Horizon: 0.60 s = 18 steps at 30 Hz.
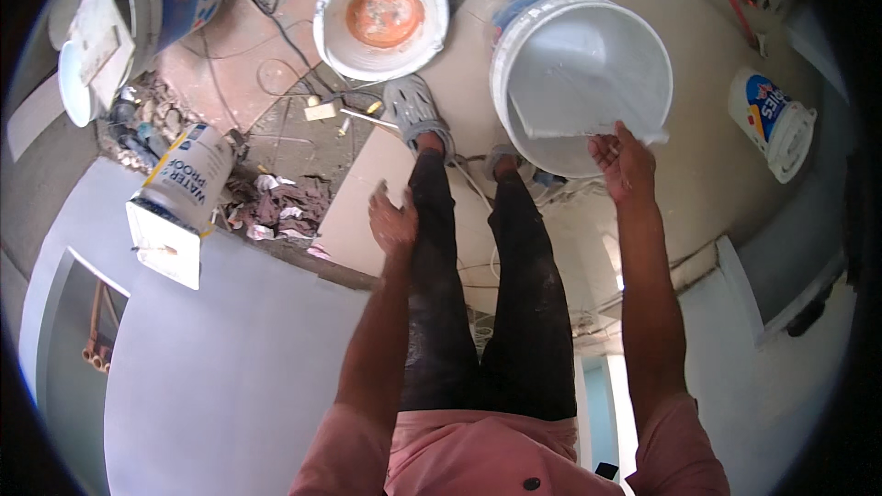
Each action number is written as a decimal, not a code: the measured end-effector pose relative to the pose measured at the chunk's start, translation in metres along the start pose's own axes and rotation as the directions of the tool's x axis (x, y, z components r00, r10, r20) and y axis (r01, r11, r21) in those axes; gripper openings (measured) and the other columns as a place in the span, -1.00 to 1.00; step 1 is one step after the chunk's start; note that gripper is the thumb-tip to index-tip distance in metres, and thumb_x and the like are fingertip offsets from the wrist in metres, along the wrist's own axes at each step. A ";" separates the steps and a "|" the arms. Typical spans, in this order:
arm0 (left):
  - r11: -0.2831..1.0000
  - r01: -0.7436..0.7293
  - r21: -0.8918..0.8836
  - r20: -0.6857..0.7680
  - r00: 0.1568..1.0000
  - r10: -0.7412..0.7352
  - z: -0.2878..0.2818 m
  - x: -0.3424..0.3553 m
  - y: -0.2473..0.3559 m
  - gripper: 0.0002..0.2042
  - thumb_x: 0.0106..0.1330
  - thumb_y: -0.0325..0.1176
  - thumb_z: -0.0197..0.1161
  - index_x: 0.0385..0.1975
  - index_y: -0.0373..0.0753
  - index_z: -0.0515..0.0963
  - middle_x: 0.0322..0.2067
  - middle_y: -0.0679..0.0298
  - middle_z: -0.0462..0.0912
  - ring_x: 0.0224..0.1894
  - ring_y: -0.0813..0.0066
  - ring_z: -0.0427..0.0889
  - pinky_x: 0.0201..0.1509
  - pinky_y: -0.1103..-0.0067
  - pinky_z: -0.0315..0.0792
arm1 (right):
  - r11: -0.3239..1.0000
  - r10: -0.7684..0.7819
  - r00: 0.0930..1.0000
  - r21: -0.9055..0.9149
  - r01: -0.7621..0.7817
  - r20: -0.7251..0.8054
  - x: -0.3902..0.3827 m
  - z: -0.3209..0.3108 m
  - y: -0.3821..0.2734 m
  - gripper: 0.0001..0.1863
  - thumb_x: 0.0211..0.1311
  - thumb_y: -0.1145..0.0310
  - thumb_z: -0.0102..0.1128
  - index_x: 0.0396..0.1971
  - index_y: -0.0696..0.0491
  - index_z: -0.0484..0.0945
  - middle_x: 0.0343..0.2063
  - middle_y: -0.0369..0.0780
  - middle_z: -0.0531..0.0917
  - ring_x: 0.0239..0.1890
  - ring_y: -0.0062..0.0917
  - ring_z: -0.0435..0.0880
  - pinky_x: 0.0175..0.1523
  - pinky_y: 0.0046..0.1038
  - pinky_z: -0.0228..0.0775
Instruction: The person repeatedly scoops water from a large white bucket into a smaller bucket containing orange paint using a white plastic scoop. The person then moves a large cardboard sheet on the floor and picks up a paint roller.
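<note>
Ahead and to the right stands a large white bucket [663, 64], coated inside with pale grey-white paint or compound. My right hand [627, 163] is at its near rim, fingers closed on a pale, flat tool smeared white. The tool reaches over the bucket's mouth; its exact kind is hard to make out. My left hand [393, 219] hangs beside my left leg with its fingers apart, holding nothing. Whitish residue marks its fingers.
A white basin [333, 29] with an orange bottom lies ahead. Left are a white tub [188, 179] with a square board on it, crumpled cloth [289, 207], rubble and stacked buckets [175, 0]. Cables [299, 46] cross the floor. A smaller bucket [770, 119] lies far right.
</note>
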<state>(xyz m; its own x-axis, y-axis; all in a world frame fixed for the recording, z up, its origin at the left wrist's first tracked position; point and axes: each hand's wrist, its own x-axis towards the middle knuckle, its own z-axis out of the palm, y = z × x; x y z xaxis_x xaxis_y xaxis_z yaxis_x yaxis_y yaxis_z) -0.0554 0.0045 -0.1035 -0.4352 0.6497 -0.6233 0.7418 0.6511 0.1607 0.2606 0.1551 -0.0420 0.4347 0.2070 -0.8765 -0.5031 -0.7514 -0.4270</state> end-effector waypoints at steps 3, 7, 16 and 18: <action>0.951 0.208 -0.230 0.046 0.978 -0.203 0.019 0.064 0.011 -0.50 0.07 -0.03 0.13 -0.15 -0.35 0.35 -0.26 0.03 0.44 -0.27 0.22 0.48 -0.16 0.42 0.32 | 0.802 0.273 0.960 0.538 -0.260 0.058 -0.033 0.002 0.002 -0.77 0.13 0.53 -0.15 -0.21 0.30 0.23 -0.30 -0.04 0.47 -0.22 -0.31 0.51 -0.13 -0.37 0.44; 0.690 0.455 -0.563 0.388 0.883 -0.266 0.073 0.164 -0.011 -0.47 0.07 -0.07 0.16 -0.07 -0.34 0.31 -0.19 0.03 0.42 -0.18 0.30 0.47 -0.13 0.47 0.33 | 0.566 0.337 0.940 0.786 -0.246 0.052 -0.040 0.027 0.004 -0.75 0.18 0.54 -0.22 -0.14 0.28 0.16 -0.23 -0.03 0.42 -0.19 -0.31 0.47 -0.07 -0.31 0.39; -0.049 0.601 -0.798 0.601 0.785 -0.153 0.066 0.226 0.056 -0.69 0.17 -0.38 0.07 -0.09 -0.25 0.29 -0.22 0.22 0.40 -0.26 0.39 0.43 -0.11 0.45 0.35 | 0.975 -0.002 0.999 0.223 0.011 -0.040 0.052 0.033 0.023 -0.75 0.14 0.48 -0.09 -0.25 0.32 0.19 -0.33 -0.03 0.39 -0.32 -0.37 0.52 -0.21 -0.39 0.48; -0.062 0.543 -0.837 0.546 0.824 -0.154 0.063 0.229 0.052 -0.71 0.16 -0.42 0.06 -0.11 -0.27 0.29 -0.28 0.23 0.43 -0.31 0.41 0.45 -0.16 0.48 0.41 | 0.997 -0.041 0.999 -0.067 0.041 -0.008 0.058 0.021 0.019 -0.73 0.10 0.44 0.01 -0.28 0.29 0.22 -0.37 -0.08 0.41 -0.36 -0.41 0.52 -0.23 -0.40 0.49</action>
<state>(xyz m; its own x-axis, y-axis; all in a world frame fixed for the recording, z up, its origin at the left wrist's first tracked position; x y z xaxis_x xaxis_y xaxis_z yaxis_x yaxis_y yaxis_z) -0.0841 0.1626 -0.2855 -0.1943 0.2208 -0.9558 -0.7097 0.6410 0.2923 0.2612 0.1660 -0.1056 0.4611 0.2329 -0.8562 -0.4334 -0.7829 -0.4464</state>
